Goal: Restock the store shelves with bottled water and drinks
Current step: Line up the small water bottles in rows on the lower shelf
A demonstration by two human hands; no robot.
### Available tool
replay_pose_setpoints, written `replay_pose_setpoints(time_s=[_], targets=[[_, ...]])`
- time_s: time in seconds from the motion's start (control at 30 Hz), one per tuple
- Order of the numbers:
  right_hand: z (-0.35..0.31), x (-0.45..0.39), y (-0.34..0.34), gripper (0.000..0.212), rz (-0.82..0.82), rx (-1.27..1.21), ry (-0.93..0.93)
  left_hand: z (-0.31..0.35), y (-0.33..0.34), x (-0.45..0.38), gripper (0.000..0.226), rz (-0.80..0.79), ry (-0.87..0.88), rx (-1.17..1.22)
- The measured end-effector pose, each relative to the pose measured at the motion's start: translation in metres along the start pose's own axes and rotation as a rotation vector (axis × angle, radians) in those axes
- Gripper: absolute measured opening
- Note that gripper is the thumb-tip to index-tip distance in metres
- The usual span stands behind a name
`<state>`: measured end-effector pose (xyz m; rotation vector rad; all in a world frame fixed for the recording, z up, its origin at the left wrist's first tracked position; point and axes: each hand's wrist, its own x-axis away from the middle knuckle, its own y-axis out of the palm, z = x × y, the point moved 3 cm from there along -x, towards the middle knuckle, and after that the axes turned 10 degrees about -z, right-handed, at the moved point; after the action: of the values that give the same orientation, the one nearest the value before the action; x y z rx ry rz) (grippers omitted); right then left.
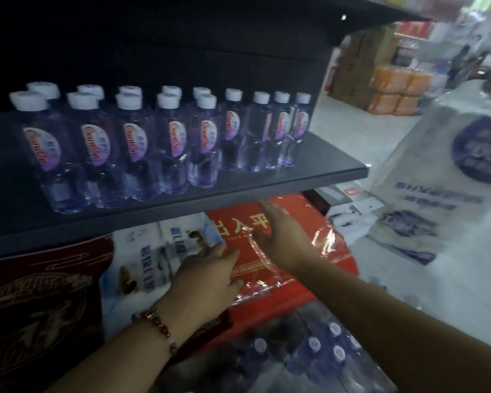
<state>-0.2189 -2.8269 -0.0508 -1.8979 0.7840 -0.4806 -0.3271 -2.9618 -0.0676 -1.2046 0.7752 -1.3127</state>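
Several clear water bottles (142, 143) with white caps and pink-purple labels stand in two rows on a dark shelf (281, 185). Below the shelf lies a red plastic-wrapped package (309, 245). My left hand (207, 279), with a red bead bracelet on the wrist, rests with straight fingers on the package's left part. My right hand (281, 234) stretches flat over the package, fingers pointing under the shelf edge. Neither hand holds anything. A shrink-wrapped pack of bottles with blue caps (309, 353) sits low between my forearms.
A dark red patterned mat (40, 302) and white-blue packets (153, 259) fill the lower shelf at left. A big white plastic bag (451, 194) stands at right. Cardboard boxes (357, 61) and orange packs (397, 89) line the aisle behind.
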Motion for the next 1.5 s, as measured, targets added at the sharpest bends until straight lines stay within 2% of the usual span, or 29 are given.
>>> replay_pose_setpoints(time_s=[0.23, 0.4, 0.57, 0.67, 0.83, 1.0, 1.23, 1.33, 1.4, 1.5], targets=[[0.13, 0.1, 0.053, 0.078, -0.248, 0.146, 0.357, 0.076, 0.07, -0.042, 0.064, -0.133, 0.166, -0.185], [0.192, 0.163, 0.097, 0.067, -0.281, 0.129, 0.513, 0.118, 0.138, -0.07, 0.067, -0.258, 0.277, -0.324], [0.234, 0.19, 0.14, 0.074, -0.365, 0.031, 0.673, 0.148, 0.198, -0.091, 0.062, -0.371, 0.376, -0.41], [0.242, 0.185, 0.149, 0.074, -0.275, 0.071, 0.7, 0.159, 0.229, -0.107, 0.059, -0.407, 0.396, -0.443], [0.258, 0.176, 0.185, 0.051, -0.304, -0.013, 0.652, 0.164, 0.265, -0.135, 0.047, -0.437, 0.386, -0.517], [0.274, 0.173, 0.195, 0.054, -0.272, -0.098, 0.692, 0.156, 0.287, -0.152, 0.031, -0.494, 0.365, -0.473], [0.29, 0.167, 0.198, 0.023, -0.259, -0.047, 0.708, 0.154, 0.291, -0.156, 0.026, -0.488, 0.348, -0.515], [0.29, 0.169, 0.194, 0.02, -0.239, -0.063, 0.742, 0.146, 0.287, -0.154, 0.023, -0.435, 0.337, -0.515], [0.284, 0.17, 0.19, 0.021, -0.222, -0.053, 0.733, 0.14, 0.279, -0.151, 0.03, -0.412, 0.352, -0.511], [0.268, 0.172, 0.18, 0.032, -0.186, -0.098, 0.729, 0.135, 0.256, -0.143, 0.034, -0.35, 0.455, -0.562]])
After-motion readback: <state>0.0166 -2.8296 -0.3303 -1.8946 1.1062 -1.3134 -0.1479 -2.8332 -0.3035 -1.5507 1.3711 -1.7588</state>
